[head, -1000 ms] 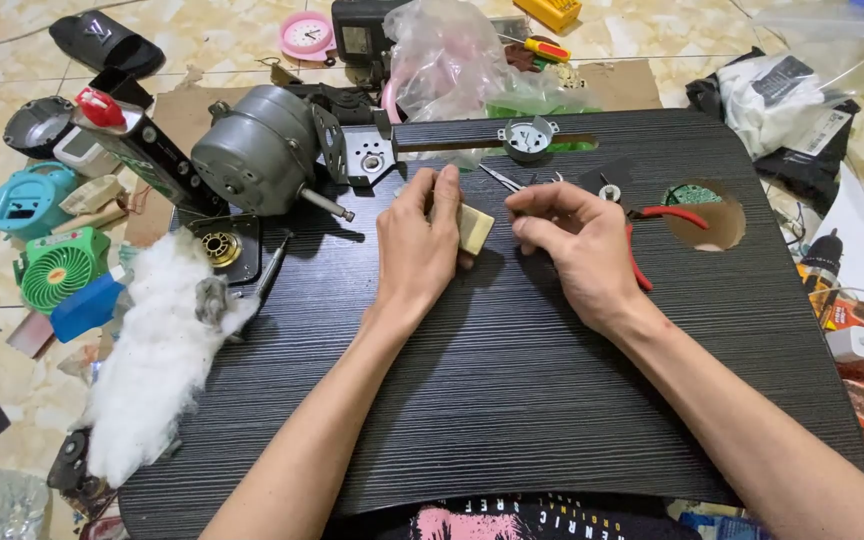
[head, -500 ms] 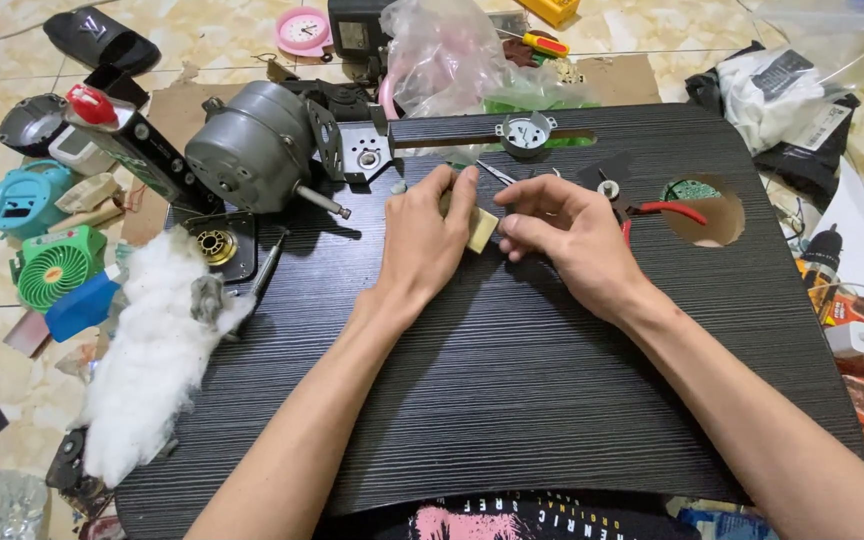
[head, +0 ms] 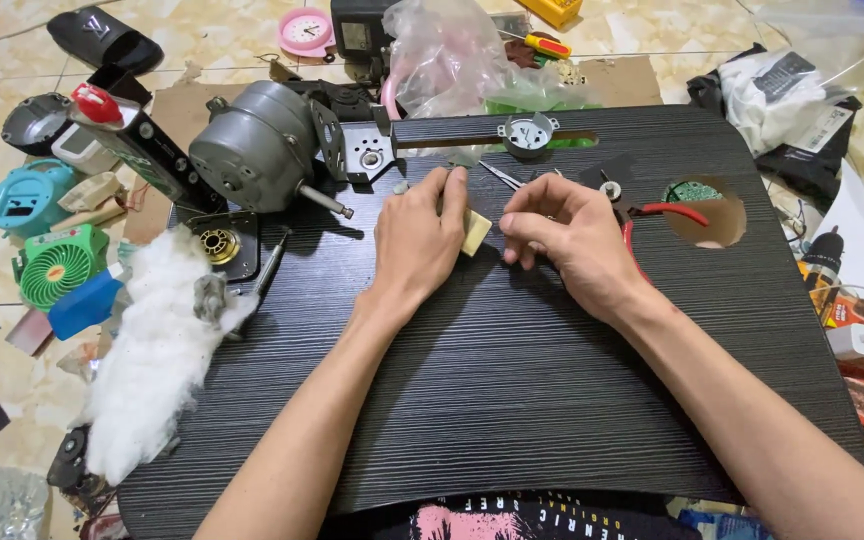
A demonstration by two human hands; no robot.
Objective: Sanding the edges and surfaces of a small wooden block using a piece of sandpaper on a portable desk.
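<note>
two hands, left hand (head: pixel 414 240) and right hand (head: pixel 564 232), one cream block (head: pixel 476 232), one grey motor (head: pixel 255 148).

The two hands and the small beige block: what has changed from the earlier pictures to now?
The right hand moved left toward the left hand and closed its fingertips beside the small beige block, which the left hand keeps in its grip. The grey motor, white stuffing and red-handled pliers stayed put.
</note>
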